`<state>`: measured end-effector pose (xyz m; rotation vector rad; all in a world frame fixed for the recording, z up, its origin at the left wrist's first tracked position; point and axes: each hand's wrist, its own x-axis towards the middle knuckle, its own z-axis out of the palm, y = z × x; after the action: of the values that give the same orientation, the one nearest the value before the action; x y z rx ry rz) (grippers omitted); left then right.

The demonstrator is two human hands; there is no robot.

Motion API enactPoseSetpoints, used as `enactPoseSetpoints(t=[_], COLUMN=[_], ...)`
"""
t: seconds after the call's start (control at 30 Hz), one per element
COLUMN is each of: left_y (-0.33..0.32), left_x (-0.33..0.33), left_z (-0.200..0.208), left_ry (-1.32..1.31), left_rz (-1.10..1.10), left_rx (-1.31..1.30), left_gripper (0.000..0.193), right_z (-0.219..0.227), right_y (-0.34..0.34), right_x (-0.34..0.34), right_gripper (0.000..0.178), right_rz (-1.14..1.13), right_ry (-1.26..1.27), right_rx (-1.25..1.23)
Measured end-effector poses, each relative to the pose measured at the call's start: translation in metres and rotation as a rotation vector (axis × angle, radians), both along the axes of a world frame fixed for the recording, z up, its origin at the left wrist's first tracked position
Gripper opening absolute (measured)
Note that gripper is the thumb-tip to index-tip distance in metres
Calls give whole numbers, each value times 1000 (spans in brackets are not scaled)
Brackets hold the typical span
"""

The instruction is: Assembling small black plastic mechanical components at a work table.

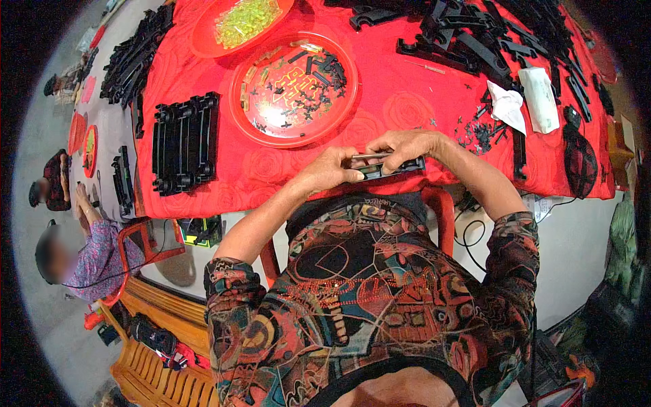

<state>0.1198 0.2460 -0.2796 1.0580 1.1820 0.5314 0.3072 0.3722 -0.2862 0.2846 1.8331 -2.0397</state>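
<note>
At the table's near edge, my left hand [329, 169] is closed on the left end of a long black plastic part [411, 166]. My right hand [405, 146] bends over the same part, its fingers curled down onto the middle. A thin greyish strip [366, 157] shows between the two hands; which hand bears it I cannot tell. Just beyond them lies a round red tray [296, 138] with small black pieces and a few yellowish clear ones. Left of my forearm rests a row of finished-looking black plastic parts [184, 144], side by side.
A red bowl [203, 42] of yellow-green pieces stands far left. Black parts [468, 34] pile up at the far right. Small black bits [480, 136], crumpled white tissue [506, 108] and a white roll [539, 100] lie to the right. A person [95, 254] sits at the left.
</note>
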Motion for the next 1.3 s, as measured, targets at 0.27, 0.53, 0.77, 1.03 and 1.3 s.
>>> enactPoseSetpoints(t=[0.27, 0.53, 0.77, 1.03, 1.3], left_y=[2, 2, 1, 7, 7], left_x=[4, -2, 0, 0, 0], left_z=[-7, -8, -12, -8, -4], left_ry=[-130, -133, -126, -86, 8], left_rz=[-10, 20, 12, -75, -113], left_rx=[-76, -79, -93, 19, 42], left_gripper=[31, 9, 10, 14, 18], right_z=[-2, -5, -15, -12, -17], right_y=[5, 3, -4, 2, 0], right_x=[4, 0, 8, 8, 11], right_gripper=[26, 29, 27, 24, 24], right_rz=[-37, -32, -131, -83, -112], right_ry=[16, -78, 0, 20, 16], right_rx=[-195, -110, -106, -205, -216])
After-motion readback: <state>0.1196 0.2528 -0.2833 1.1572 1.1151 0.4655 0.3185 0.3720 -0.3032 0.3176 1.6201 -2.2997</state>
